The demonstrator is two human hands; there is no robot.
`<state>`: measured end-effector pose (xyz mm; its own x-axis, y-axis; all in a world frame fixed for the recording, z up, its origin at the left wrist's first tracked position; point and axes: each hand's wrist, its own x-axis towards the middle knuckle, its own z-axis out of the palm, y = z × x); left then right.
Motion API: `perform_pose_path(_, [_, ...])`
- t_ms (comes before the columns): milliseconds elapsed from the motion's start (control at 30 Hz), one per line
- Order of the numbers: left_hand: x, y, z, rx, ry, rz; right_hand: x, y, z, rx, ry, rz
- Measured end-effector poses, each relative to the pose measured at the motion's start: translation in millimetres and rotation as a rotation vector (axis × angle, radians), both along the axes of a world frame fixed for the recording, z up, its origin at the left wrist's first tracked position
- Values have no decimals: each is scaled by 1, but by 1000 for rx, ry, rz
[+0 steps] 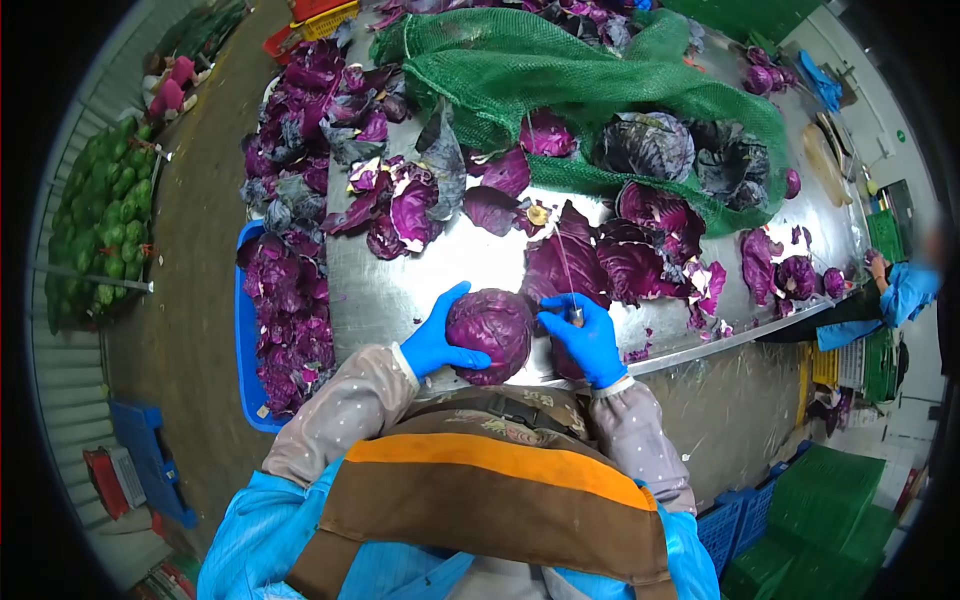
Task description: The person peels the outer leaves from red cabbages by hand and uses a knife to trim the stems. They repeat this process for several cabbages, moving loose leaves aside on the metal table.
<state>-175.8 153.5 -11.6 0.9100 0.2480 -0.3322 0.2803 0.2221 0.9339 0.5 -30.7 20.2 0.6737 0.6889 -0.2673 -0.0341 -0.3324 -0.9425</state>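
A round red cabbage sits at the near edge of the metal table, its outer leaves off and its surface glossy purple. My left hand, in a blue glove, wraps around its left side. Just right of the cabbage, my right hand, also gloved in blue, is closed on a knife, whose thin blade points away from me over loose leaves. Part of another purple piece shows below my right hand, mostly hidden. Large peeled cabbage leaves lie just beyond my hands.
A blue bin heaped with purple leaves stands left of the metal table. Green netting with darker cabbages lies across the back. More leaf scraps are at right, near another person's blue sleeve. Green crates stand behind right.
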Motion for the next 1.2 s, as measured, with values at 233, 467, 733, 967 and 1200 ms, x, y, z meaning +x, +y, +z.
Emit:
perform_pose_path(233, [9, -24, 6, 211, 126, 150, -2, 25, -15, -89, 19, 116])
perform_pose_path(467, [-2, -9, -4, 37, -65, 187, 5, 34, 15, -34, -20, 350])
perform_pose_path(733, [-2, -14, -4, 131, -100, 187, -11, 49, 37, -455, -479, 377])
perform_pose_path(967, [-11, -5, -13, -69, -136, 236, 7, 27, 7, -308, -446, 96])
perform_pose_path(1200, [-19, 6, -7, -1142, -526, 160, 18, -3, -23, -463, -444, 79])
